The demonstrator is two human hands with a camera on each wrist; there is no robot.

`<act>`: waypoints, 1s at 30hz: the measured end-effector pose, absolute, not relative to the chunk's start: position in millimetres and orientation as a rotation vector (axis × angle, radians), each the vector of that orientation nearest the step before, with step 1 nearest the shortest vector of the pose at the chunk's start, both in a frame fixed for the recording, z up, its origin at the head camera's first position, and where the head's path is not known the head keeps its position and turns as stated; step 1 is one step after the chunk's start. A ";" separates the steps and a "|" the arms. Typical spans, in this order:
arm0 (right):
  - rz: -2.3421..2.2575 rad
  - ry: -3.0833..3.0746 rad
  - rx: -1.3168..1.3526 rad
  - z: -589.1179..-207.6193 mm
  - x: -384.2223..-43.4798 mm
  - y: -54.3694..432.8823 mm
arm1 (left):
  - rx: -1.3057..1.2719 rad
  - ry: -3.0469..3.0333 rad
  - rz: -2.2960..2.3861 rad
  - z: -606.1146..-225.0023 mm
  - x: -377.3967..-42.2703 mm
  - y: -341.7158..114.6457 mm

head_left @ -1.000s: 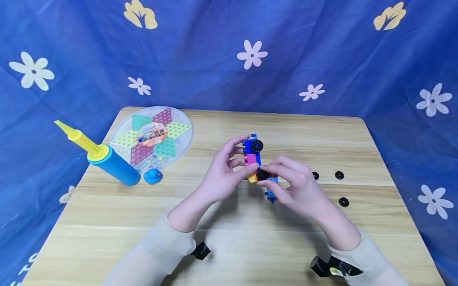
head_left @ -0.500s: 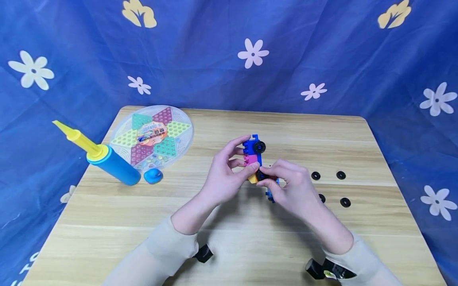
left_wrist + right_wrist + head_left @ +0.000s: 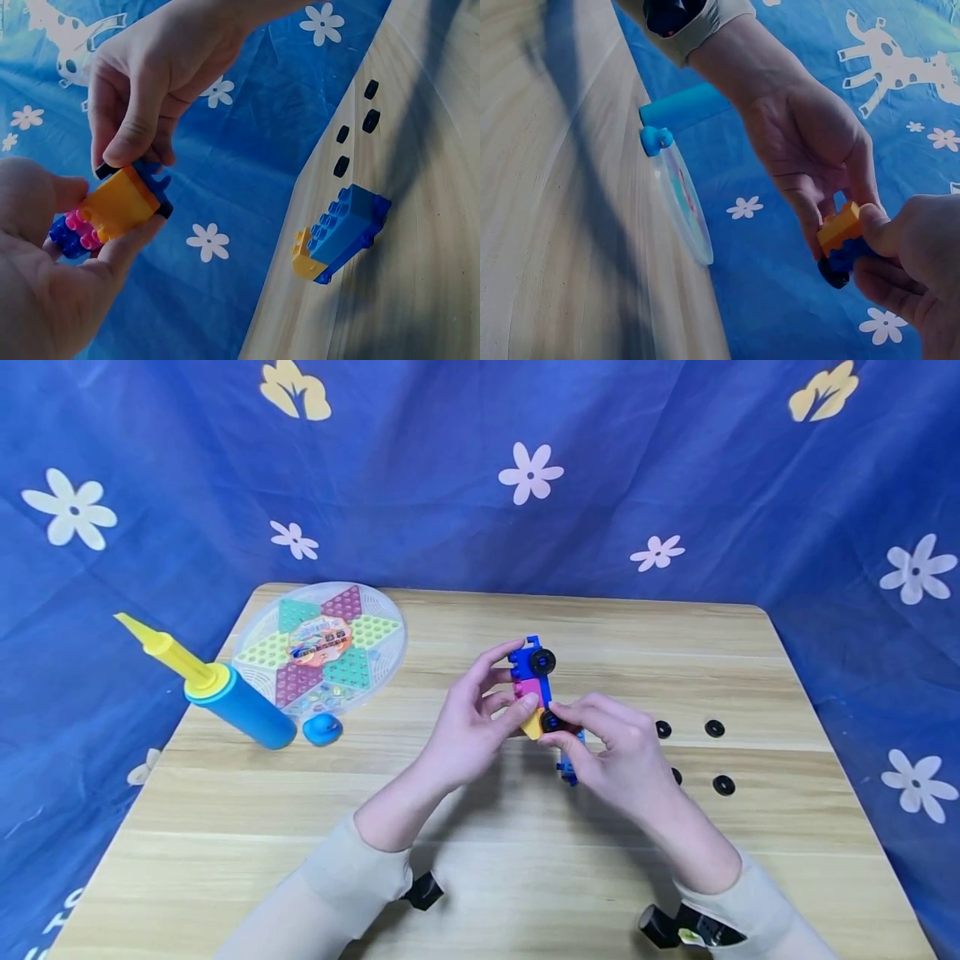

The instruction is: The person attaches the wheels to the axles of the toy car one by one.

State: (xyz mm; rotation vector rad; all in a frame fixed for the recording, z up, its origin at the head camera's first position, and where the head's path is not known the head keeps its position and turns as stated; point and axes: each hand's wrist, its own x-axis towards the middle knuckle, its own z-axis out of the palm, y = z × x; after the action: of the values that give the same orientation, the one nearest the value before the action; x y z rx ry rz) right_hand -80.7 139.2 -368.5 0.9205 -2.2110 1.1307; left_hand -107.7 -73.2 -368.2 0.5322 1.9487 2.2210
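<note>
A small toy car (image 3: 528,685) of blue, pink and yellow-orange building blocks is held above the table, gripped between my left hand's (image 3: 467,731) thumb and fingers. One black wheel (image 3: 542,661) sits on its far end. At the near end, my right hand (image 3: 624,747) pinches another black wheel (image 3: 551,721) against the car's side between thumb and fingers. The orange block (image 3: 120,202) faces the left wrist camera; in the right wrist view, my fingers hide much of the car. Below, a second block vehicle (image 3: 343,225), blue and yellow, stands on the table, partly behind my right hand in the head view.
Several loose black wheels (image 3: 715,728) lie on the table (image 3: 480,877) to the right. On the left are a blue and yellow hand pump (image 3: 240,710), a small blue toy (image 3: 322,729) and a round star-patterned game board (image 3: 382,672). A blue cloth (image 3: 420,510) hangs behind.
The car's far end has risen slightly and turned a little in my left hand. My left thumb has shifted up the car. My right hand keeps pinching the near wheel.
</note>
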 end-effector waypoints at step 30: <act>1.087 -2.113 0.777 -379.5 -72.1 130.5 | 0.372 1.688 2.448 -368.9 -98.6 -62.0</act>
State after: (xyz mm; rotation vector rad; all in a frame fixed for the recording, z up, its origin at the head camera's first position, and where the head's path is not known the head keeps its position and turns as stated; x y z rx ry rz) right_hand -72.1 130.5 -379.5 0.7769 -2.1134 1.0868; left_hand -98.6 -62.0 -368.9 0.3721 1.6880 2.4477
